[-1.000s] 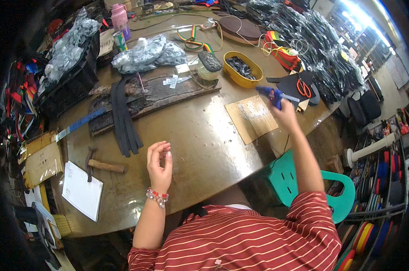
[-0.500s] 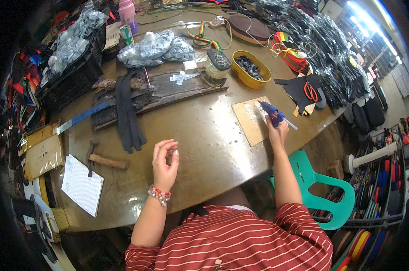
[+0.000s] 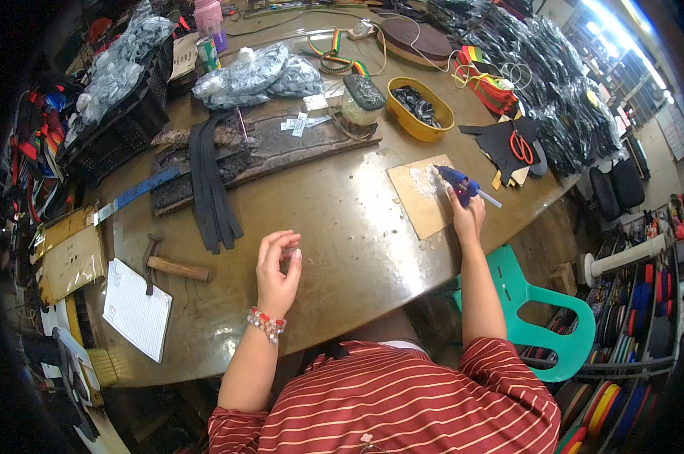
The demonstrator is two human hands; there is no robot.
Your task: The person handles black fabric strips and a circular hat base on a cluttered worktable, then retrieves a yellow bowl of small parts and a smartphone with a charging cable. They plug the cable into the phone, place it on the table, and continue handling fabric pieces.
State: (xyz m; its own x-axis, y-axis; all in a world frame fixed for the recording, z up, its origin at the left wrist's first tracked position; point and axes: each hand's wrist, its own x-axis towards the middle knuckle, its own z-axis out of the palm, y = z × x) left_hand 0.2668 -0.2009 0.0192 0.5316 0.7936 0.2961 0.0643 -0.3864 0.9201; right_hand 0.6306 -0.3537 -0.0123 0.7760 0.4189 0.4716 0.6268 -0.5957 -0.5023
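My right hand (image 3: pixel 468 216) is wrapped round a blue hot glue gun (image 3: pixel 457 183), with a pale glue stick (image 3: pixel 489 198) poking from its back. The gun's nozzle is over a tan square board (image 3: pixel 419 198) smeared with whitish dried glue. My left hand (image 3: pixel 279 268), with a beaded bracelet (image 3: pixel 266 324) at the wrist, hovers near the table's front edge. Its fingers are loosely curved, the thumb stands apart from them, and nothing shows in its grasp. Black straps (image 3: pixel 208 185) lie beyond it, draped over a dark wooden plank (image 3: pixel 281 151).
Left of me are a hammer (image 3: pixel 177 268) and a lined notepad (image 3: pixel 139 314). A yellow basin (image 3: pixel 421 130) of small black parts stands beyond the board, beside a lidded jar (image 3: pixel 361 110). Orange-handled scissors (image 3: pixel 520 147) lie on black cloth at right. A green plastic chair (image 3: pixel 546 318) stands right of me.
My right hand and the glue gun have shifted slightly right over the board. My left hand stays nearly still, in the same loose curl.
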